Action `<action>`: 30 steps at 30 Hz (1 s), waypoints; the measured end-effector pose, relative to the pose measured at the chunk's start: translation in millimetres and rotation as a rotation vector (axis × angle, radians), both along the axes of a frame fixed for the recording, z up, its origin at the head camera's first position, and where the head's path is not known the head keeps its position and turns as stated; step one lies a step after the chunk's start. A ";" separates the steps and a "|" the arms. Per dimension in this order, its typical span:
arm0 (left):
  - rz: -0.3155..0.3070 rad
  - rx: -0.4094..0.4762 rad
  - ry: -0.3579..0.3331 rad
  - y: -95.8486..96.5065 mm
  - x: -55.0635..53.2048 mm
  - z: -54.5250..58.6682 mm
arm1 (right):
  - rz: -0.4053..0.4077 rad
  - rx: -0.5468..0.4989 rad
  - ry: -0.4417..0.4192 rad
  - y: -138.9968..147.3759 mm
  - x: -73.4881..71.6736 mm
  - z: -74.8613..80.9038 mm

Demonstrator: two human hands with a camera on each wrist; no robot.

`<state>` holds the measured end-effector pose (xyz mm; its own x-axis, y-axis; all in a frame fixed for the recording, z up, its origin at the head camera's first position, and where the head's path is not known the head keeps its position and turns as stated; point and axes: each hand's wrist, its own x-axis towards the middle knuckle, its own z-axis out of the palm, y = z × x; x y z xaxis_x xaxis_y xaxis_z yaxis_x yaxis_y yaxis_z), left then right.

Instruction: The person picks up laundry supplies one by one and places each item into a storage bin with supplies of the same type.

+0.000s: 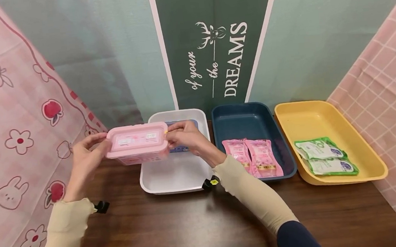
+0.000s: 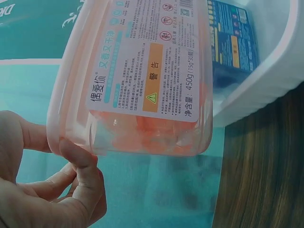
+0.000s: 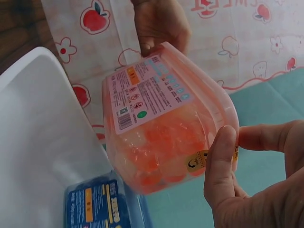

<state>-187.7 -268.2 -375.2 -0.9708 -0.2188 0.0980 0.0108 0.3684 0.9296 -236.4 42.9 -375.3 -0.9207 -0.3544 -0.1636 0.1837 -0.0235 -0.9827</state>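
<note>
A pink-lidded clear plastic box of laundry pods (image 1: 137, 141) is held up between both hands, over the left edge of the white tray (image 1: 175, 182). My left hand (image 1: 86, 157) pinches the left end of its lid rim. At the other end, my right hand (image 1: 188, 138) pinches the rim between thumb and fingers, by a yellow sticker. Orange and pale pods show through the wall in the right wrist view, below a printed label (image 3: 149, 92). A blue box (image 2: 232, 40) lies in the white tray, partly hidden behind the right hand.
To the right, a dark blue tray (image 1: 243, 119) holds two pink pouches (image 1: 262, 157). Beside it stands a yellow tray (image 1: 300, 120) with green-and-white pouches (image 1: 322, 150). A pink curtain (image 1: 12, 96) borders the left side of the brown table (image 1: 158, 233); a green cloth (image 1: 187, 6) hangs behind.
</note>
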 end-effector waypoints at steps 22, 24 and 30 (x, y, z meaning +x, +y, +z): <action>-0.066 -0.039 0.019 37.4 6.7 -13.6 | -0.111 -0.030 0.003 36.1 20.0 -19.4; -0.065 -0.052 0.018 40.6 7.4 -17.2 | -0.117 -0.040 -0.004 38.8 21.8 -23.4; -0.039 -0.062 0.008 48.5 8.0 -26.9 | -0.135 -0.072 -0.022 44.9 30.1 -34.2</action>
<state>-179.6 -219.7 -402.1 -0.9777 -0.1736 0.1185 0.0342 0.4246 0.9047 -206.2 87.8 -409.6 -0.9572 -0.2395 -0.1625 0.1951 -0.1193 -0.9735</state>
